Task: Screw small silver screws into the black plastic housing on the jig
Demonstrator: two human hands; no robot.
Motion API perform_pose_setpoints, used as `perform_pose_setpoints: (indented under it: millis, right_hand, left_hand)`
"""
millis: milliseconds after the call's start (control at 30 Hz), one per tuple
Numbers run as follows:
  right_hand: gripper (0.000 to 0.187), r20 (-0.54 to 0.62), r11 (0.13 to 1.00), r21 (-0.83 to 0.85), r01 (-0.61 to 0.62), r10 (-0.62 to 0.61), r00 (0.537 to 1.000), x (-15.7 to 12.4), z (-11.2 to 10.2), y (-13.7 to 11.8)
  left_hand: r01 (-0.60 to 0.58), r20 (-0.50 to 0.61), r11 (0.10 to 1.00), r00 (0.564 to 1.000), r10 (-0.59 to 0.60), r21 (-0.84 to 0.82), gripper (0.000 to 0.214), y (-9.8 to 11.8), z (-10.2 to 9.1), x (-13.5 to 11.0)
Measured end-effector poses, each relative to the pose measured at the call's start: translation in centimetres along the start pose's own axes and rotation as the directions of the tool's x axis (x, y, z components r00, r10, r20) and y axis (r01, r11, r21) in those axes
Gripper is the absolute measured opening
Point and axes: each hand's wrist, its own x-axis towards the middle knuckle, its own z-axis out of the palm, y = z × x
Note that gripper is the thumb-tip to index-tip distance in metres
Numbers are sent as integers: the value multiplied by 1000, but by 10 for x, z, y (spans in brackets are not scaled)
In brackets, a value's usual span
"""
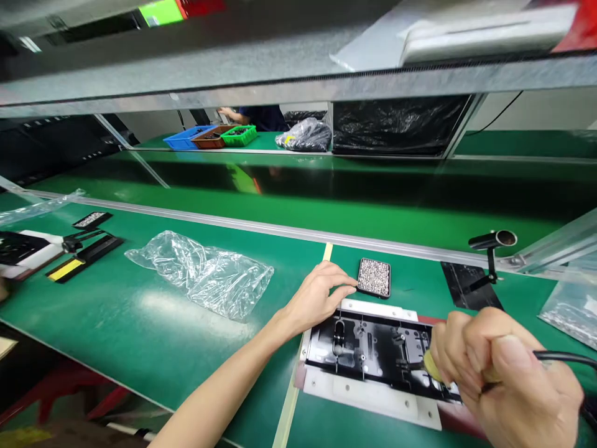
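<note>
My right hand is wrapped round an electric screwdriver. Only its yellowish front end and a black cable show clearly; the rest is hidden in the fist. The screwdriver points left over a black plastic housing, which lies in a white fixture. Above the housing's far left corner is my left hand, thumb and index fingertips together beside a small black tray of screws. Anything between those fingertips is too small to make out.
A clear plastic bag lies left of the fixture. At the right stands a black tube on a bracket. Farther left are black parts and another screw tray. A metal shelf hangs overhead. Across the bench, a person's arm shows behind bins.
</note>
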Motion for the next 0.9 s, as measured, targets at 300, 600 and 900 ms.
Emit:
perform_pose_setpoints:
  millis: [300, 600, 900]
  right_hand:
    - [43, 140, 998, -31, 51, -46, 989, 3, -14, 7]
    - [42, 157, 999, -26, 36, -31, 987, -1, -16, 8]
    - [40, 150, 998, -34, 44, -39, 988, -4, -22, 11]
  left_hand:
    - [-15, 153, 989, 988, -8, 147, 22, -14, 25, 64]
    - [-71, 254, 965, 967, 4, 253, 25, -14, 30, 80]
    - [-111, 290, 952, 957, 25, 285, 23, -9, 34, 82]
